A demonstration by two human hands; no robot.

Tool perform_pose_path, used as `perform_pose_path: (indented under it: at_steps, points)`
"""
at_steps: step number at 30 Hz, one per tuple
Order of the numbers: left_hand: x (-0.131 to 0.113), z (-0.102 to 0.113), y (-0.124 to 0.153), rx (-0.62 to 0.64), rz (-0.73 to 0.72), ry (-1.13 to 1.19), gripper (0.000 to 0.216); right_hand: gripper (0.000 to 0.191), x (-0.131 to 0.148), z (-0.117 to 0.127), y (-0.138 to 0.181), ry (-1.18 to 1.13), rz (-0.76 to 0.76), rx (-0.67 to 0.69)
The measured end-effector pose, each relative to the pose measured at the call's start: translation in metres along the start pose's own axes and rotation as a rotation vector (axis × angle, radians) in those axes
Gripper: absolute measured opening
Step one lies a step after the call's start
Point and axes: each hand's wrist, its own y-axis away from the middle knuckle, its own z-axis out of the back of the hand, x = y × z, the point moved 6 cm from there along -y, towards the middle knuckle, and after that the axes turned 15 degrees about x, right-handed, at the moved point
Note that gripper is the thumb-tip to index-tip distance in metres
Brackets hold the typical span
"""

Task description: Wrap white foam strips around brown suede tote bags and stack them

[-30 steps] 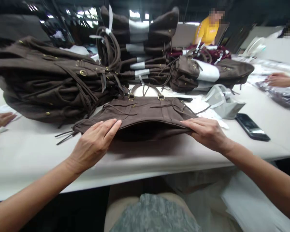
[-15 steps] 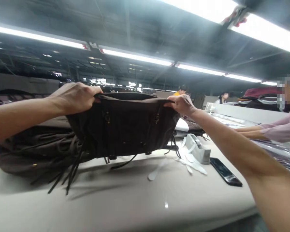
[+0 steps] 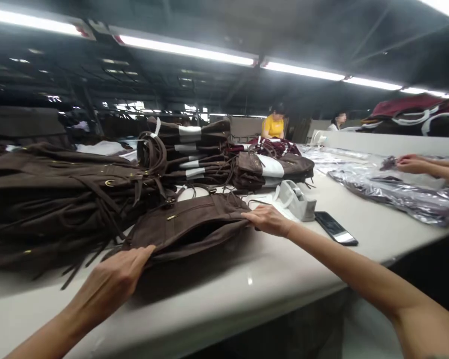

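Observation:
A dark brown fabric bag (image 3: 194,214) lies tilted on the pale table (image 3: 224,289), its opening facing me and gaping. My left hand (image 3: 121,271) is closed on the near left corner of the opening. At the right end of the same rim, my right hand (image 3: 267,219) pinches the edge. A small zipper with a metal pull shows on the bag's upper face. The inside of the bag is dark and cannot be made out.
Brown bags (image 3: 52,199) are heaped at the left. Behind stand stacked bags with white bands (image 3: 194,172). A tape dispenser (image 3: 299,202) and a phone (image 3: 335,227) lie at the right, before plastic-wrapped goods (image 3: 400,194). Another person's hands (image 3: 415,163) work over these.
Both hands have brought the bag down from its raised, upright position onto the table, its opening now turned toward me. The stacks behind have come into sight.

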Motion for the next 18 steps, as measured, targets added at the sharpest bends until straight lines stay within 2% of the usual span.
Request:
perform_pose_path:
  at_steps: [4, 6, 11, 14, 18]
  points:
    - [-0.023, 0.009, -0.024, 0.072, -0.008, -0.026, 0.074, 0.027, -0.011, -0.002, -0.002, -0.009, -0.072, 0.077]
    - [-0.034, 0.013, -0.043, 0.089, -0.025, -0.049, 0.084, 0.031, -0.012, 0.007, -0.005, 0.004, -0.079, 0.044]
    - [-0.033, 0.003, -0.071, 0.079, 0.011, 0.0, 0.077, 0.041, 0.013, 0.025, 0.003, 0.133, -0.155, -0.184]
    - [-0.026, -0.003, -0.072, 0.061, -0.002, 0.027, 0.069, 0.037, 0.035, 0.021, 0.009, 0.173, -0.134, -0.229]
    - [-0.021, -0.008, -0.069, 0.061, 0.016, 0.035, 0.053, 0.031, 0.055, 0.007, 0.011, 0.083, -0.152, -0.261]
